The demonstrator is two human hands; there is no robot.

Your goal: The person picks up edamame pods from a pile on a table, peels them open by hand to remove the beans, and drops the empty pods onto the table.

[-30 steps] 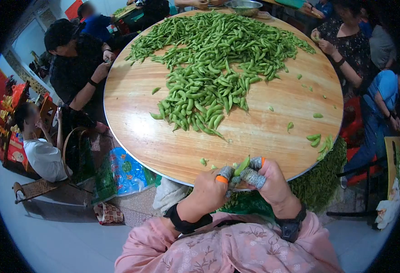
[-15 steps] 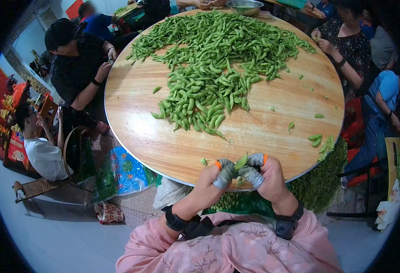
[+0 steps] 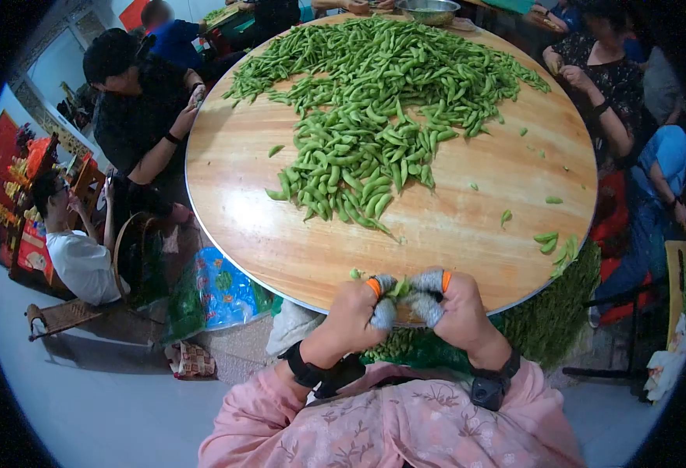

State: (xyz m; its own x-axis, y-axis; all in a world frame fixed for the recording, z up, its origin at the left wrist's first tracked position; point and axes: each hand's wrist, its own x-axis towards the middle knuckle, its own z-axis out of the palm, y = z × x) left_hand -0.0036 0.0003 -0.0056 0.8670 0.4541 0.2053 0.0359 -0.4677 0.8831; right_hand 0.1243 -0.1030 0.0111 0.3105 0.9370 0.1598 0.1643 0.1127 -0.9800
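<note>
Both my hands meet at the near edge of a round wooden table (image 3: pixel 233 203), with grey wrappings and orange bands on their digits. My left hand (image 3: pixel 362 308) is closed, pinching a green pod (image 3: pixel 398 289) between the wrapped fingertips. My right hand (image 3: pixel 453 306) is closed at the pod's other side; its fingertips press close to it. Beyond them a large heap of green pods (image 3: pixel 374 101) covers the table's middle and far part. A small green piece (image 3: pixel 354 274) lies just beyond my left hand.
Loose pods (image 3: pixel 545 240) lie at the right edge. A metal bowl (image 3: pixel 430 11) stands at the far edge. People sit left (image 3: pixel 136 109) and right (image 3: pixel 604 86). Below the table are a blue-and-green bag (image 3: pixel 222 288) and a green pile (image 3: pixel 549 327).
The pod between my hands shows less, and my hands have turned slightly around it. The table and surroundings have shifted a little to the right in view.
</note>
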